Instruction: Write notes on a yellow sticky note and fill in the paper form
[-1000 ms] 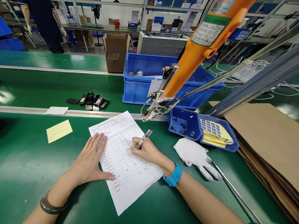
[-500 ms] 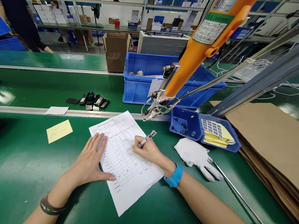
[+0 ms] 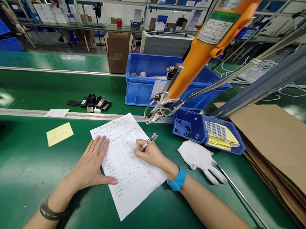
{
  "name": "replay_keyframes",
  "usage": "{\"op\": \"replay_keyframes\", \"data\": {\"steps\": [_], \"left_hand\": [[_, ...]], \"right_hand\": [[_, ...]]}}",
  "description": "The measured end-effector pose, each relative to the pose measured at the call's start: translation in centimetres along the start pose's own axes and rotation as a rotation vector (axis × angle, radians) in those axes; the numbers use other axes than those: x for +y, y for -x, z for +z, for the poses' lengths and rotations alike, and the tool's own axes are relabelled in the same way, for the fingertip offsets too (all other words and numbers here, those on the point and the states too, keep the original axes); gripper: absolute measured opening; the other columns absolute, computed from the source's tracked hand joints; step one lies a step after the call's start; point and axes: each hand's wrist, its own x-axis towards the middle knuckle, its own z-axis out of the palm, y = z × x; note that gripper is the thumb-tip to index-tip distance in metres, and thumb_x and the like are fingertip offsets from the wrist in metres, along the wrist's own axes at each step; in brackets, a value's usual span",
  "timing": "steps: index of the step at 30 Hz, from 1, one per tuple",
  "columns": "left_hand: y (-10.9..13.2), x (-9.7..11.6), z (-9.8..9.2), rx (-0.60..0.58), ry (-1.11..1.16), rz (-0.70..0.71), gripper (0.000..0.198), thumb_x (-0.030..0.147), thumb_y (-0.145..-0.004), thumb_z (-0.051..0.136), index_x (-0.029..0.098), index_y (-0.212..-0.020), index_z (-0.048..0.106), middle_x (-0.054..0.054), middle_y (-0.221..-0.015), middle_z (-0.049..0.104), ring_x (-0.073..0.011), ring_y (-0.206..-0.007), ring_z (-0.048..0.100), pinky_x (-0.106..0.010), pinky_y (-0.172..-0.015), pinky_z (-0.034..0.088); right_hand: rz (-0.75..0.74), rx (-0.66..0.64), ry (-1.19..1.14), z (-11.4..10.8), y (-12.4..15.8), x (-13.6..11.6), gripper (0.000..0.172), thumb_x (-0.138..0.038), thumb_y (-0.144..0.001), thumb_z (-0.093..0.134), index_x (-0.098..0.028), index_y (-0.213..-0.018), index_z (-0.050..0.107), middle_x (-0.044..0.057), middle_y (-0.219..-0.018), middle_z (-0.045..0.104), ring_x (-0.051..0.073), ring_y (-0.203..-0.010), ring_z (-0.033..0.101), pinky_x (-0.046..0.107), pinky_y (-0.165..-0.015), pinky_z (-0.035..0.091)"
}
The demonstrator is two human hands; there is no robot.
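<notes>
A white printed form (image 3: 136,194) with a table grid lies slanted on the green bench. My left hand (image 3: 92,164) rests flat on its left side, fingers spread and thumb stretched toward the lower rows. In my right hand (image 3: 152,155) is a pen (image 3: 148,142), gripped near its lower end, its upper end pointing up and right. The pen's tip is hidden behind my fingers, over the middle of the grid. A yellow slip of paper (image 3: 59,134) lies left of the form. Right of my right hand sits a white glove (image 3: 196,156).
An orange electric screwdriver (image 3: 197,58) hangs above the form's right side. Behind stand a large blue crate (image 3: 137,92) and small blue bins (image 3: 179,132). Several black parts (image 3: 92,101) lie at the back. A long screwdriver (image 3: 251,207) and cardboard sheets (image 3: 278,138) are on the right.
My right hand and the pen have shifted slightly left across the form. My left hand stays in place. A person at the far left has moved mostly out of view.
</notes>
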Motion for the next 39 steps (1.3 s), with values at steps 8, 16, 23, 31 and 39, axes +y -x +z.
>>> {"op": "replay_keyframes", "data": {"steps": [8, 16, 23, 31, 39], "left_hand": [[0.00, 0.08, -0.05, 0.000, 0.007, -0.004, 0.136, 0.090, -0.065, 0.052, 0.013, -0.156, -0.012, -0.030, -0.159, 0.017, -0.0486, -0.146, 0.015, -0.065, -0.114, 0.023], [-0.02, 0.09, -0.10, -0.005, -0.009, -0.001, 0.135, 0.091, -0.066, 0.051, 0.012, -0.156, -0.012, -0.031, -0.158, 0.017, -0.0483, -0.146, 0.015, -0.065, -0.114, 0.023], [0.05, 0.11, -0.10, 0.014, 0.008, -0.001, 0.134, 0.090, -0.066, 0.051, 0.013, -0.156, -0.012, -0.029, -0.160, 0.017, -0.0481, -0.146, 0.016, -0.064, -0.115, 0.021], [-0.01, 0.16, -0.32, 0.003, 0.020, -0.002, 0.135, 0.090, -0.065, 0.053, 0.014, -0.155, -0.014, -0.030, -0.159, 0.016, -0.0486, -0.146, 0.015, -0.065, -0.114, 0.022], [0.04, 0.08, -0.28, -0.005, -0.005, -0.002, 0.134, 0.091, -0.067, 0.050, 0.014, -0.155, -0.016, -0.030, -0.159, 0.016, -0.0481, -0.146, 0.016, -0.064, -0.114, 0.023]], "right_hand": [[0.006, -0.019, 0.004, -0.06, 0.09, -0.11, 0.025, -0.020, -0.071, 0.050, -0.023, -0.059, 0.028, -0.008, -0.055, 0.027, 0.010, -0.053, 0.025, 0.026, -0.052, 0.020], [0.016, -0.020, -0.002, 0.03, 0.11, 0.04, 0.027, -0.020, -0.072, 0.050, -0.023, -0.059, 0.027, -0.009, -0.055, 0.026, 0.010, -0.053, 0.025, 0.027, -0.052, 0.020], [0.023, -0.031, 0.018, -0.06, 0.11, -0.18, 0.026, -0.019, -0.069, 0.050, -0.023, -0.058, 0.027, -0.008, -0.055, 0.026, 0.010, -0.054, 0.024, 0.027, -0.053, 0.019], [0.023, -0.044, 0.027, -0.12, 0.09, -0.25, 0.025, -0.018, -0.067, 0.049, -0.023, -0.058, 0.027, -0.008, -0.055, 0.026, 0.010, -0.053, 0.024, 0.027, -0.053, 0.020], [0.045, 0.037, 0.049, -0.57, -0.03, -0.27, 0.026, -0.018, -0.066, 0.048, -0.024, -0.058, 0.024, -0.008, -0.055, 0.021, 0.011, -0.054, 0.021, 0.028, -0.052, 0.017]]}}
